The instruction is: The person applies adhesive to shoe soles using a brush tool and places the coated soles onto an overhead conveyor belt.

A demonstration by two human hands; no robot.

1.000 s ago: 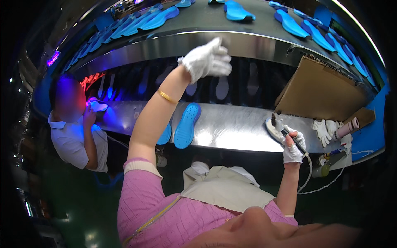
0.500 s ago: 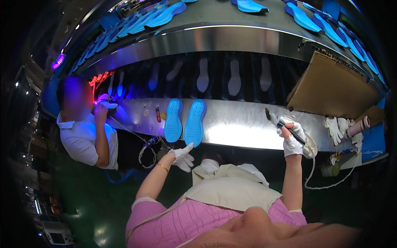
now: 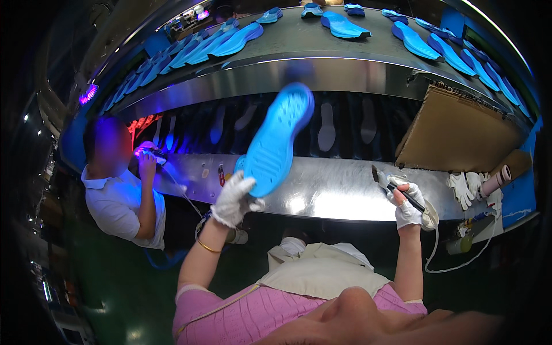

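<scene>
My gloved left hand (image 3: 233, 198) grips a bright blue shoe sole (image 3: 273, 144) by its near end and holds it up, tilted, above the metal ledge (image 3: 322, 178). Behind it, a second blue sole (image 3: 240, 162) shows only a small part; the lifted one and my hand cover the rest. My right hand (image 3: 407, 204), in a white glove with bare fingertips, is closed round the dark handle of a brush (image 3: 406, 196). The bristles point up and to the left, over the ledge. A pale object with a white cord (image 3: 430, 216) is beside that hand, partly hidden.
A co-worker (image 3: 123, 184) at the left handles a small piece under purple light. Several blue soles (image 3: 417, 40) lie on the raised belt (image 3: 287, 43). At the right are a cardboard sheet (image 3: 460, 126), white gloves (image 3: 462, 187) and a pink roll (image 3: 498, 177). Red-handled pliers (image 3: 222, 175) lie on the ledge.
My left hand has taken hold of the nearer right-hand sole and lifted it off the ledge. My right hand keeps the brush in about the same place. The view has shifted slightly.
</scene>
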